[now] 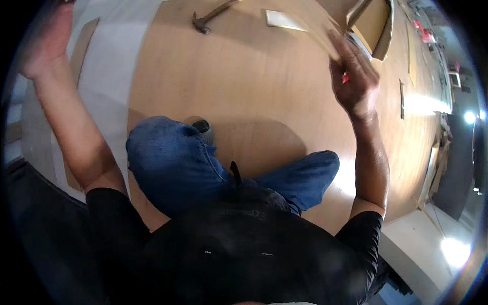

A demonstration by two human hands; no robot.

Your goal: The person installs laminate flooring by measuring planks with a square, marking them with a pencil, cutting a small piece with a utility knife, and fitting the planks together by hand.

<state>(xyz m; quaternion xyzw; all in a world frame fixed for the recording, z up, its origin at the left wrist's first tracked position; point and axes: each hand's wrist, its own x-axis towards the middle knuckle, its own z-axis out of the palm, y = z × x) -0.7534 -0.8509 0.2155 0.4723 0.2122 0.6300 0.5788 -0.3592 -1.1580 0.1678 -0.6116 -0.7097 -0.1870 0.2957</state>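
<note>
Black shirt (244, 259) nearest the camera in the head view, filling the lower centre of the frame. Blue jeans (170, 157) just above, bent at the knees over a wood-coloured sheet (249, 76).

Right hand (358, 81), upper right of the frame: fingers extended and bunched, with a small red item (345, 78) showing between thumb and palm. Near the fingertips, a pale brown strip (317, 33), badly smeared, slanting toward top centre. Apparently in contact with the hand; cannot tell whether firmly pinched. Right grip logged as uncertain.

Left hand (48, 48), upper left: cut off by the dark rim, fingers mostly out of sight. Left grip: cannot tell; no held item visible.

Round about: hammer (202, 23) at top, left of centre, well apart from both hands; white rectangular piece (285, 21) at top centre, near the strip; brown box-like piece (373, 28) with raised edges, just beyond the right hand; narrow dark tool (401, 99) farther right; thin brown panel (84, 51) just right of the left hand.

Step in hand, judged from posture: probably handling the strip, not hammering, given the hammer unheld. Called for next, as a judgement: steadying the strip low over the sheet, bringing the left hand across for support, checking alignment before any fastening.
</note>
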